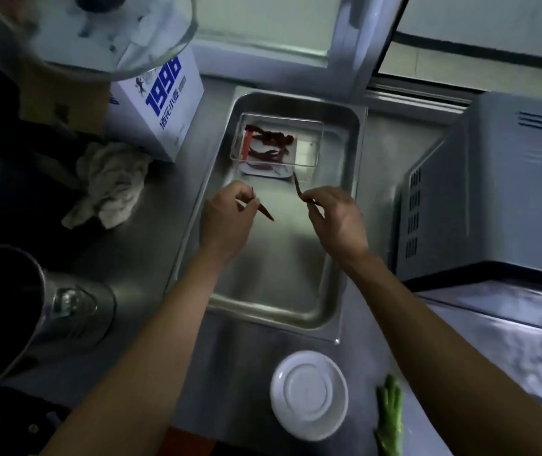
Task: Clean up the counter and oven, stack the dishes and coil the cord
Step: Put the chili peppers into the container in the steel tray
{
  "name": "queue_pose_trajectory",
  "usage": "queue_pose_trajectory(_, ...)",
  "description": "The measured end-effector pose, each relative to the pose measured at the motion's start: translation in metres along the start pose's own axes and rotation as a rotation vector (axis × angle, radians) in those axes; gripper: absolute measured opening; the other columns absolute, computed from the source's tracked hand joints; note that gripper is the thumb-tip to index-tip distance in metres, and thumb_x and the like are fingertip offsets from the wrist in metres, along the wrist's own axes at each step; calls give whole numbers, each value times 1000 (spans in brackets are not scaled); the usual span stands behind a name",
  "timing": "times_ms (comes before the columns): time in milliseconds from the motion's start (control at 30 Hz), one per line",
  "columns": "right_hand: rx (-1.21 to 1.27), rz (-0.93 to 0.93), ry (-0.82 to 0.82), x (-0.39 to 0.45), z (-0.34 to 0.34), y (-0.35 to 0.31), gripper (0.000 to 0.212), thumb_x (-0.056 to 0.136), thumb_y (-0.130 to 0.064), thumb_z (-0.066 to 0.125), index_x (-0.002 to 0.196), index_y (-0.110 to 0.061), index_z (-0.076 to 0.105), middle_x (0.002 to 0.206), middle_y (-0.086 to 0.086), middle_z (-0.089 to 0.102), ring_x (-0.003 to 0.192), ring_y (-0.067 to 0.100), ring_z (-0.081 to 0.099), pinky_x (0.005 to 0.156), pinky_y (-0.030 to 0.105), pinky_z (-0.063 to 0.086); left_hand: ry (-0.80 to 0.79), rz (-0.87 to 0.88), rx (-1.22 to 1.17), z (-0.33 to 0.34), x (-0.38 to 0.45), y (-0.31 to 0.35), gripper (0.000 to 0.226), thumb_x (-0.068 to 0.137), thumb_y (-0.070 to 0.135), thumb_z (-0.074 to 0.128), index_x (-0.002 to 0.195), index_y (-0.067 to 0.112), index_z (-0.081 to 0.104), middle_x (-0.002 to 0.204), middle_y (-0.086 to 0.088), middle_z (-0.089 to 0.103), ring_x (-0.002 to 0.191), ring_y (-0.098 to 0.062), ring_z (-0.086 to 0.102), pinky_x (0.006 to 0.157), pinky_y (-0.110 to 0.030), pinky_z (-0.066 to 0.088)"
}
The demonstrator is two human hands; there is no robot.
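Note:
A deep steel tray (345,199) lies on the steel counter (164,205). At its far end sits a clear plastic box (309,149) with several dried red chillies (271,143) inside. Over the tray's middle, my left hand (225,218) pinches one dried chilli (266,214). My right hand (337,217) pinches another dried chilli (297,187) just in front of the box. A white dish (309,394) lies upside down on the counter near me. The oven (500,189) stands at the right.
A crumpled grey cloth (111,182) lies left of the tray, beside a white box with blue print (161,103). A large steel pot (16,311) stands at the near left. A glass lid (105,31) hangs at top left. Green vegetable pieces (391,413) lie near the dish.

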State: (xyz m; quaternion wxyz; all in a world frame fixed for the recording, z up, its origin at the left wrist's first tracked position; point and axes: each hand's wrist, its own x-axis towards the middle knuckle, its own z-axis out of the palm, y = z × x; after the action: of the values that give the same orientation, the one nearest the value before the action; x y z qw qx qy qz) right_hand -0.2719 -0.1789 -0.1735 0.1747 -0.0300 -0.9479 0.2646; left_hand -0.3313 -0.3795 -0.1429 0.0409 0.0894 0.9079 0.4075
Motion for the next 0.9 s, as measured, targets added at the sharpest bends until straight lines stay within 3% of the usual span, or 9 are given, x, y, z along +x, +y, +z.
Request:
queue_pose_trajectory(100,3,4,27,35,16,-5,22,88,1,64,106,-9,73,101,8,73,96,25,64,81,38,54,-5,28,-32,-4,32,-11,6,92,26,65,87,24,63,85,10,67,78,-8,66,70,-37,59)
queue_pose_trajectory(333,2,84,13,87,51,-13,23,86,2,66,105,-9,74,99,8,74,93,26,65,79,39,54,-15,20,-83,-12,85,-26,11,91,26,68,85,21,61,83,6,67,79,-9,65,67,-24,53)
queue_pose_trajectory(533,0,120,-10,116,69,-14,23,85,1,66,102,-10,76,97,7,75,91,24,65,81,33,51,1,13,-80,-18,116,-25,6,93,22,64,88,21,62,80,12,63,77,1,61,65,-10,44)
queue_pose_trajectory(633,27,124,-36,128,77,-7,25,85,3,63,101,-10,77,97,8,76,90,24,67,81,33,53,23,-19,-127,-15,133,-29,4,92,20,64,89,20,64,82,10,66,78,1,63,65,-11,48)
queue_pose_trajectory(767,27,132,-39,136,86,4,24,86,-1,63,102,-12,77,99,6,76,90,22,68,81,22,47,38,-40,-146,-2,149,-37,3,92,19,66,92,16,66,83,6,68,77,-2,65,65,-11,51)
queue_pose_trajectory(900,65,171,48,129,89,13,23,90,-3,61,106,-13,74,100,2,74,93,19,66,83,35,54,30,-6,-150,16,159,-38,4,91,19,67,91,15,65,84,6,68,78,-2,65,66,-12,52)
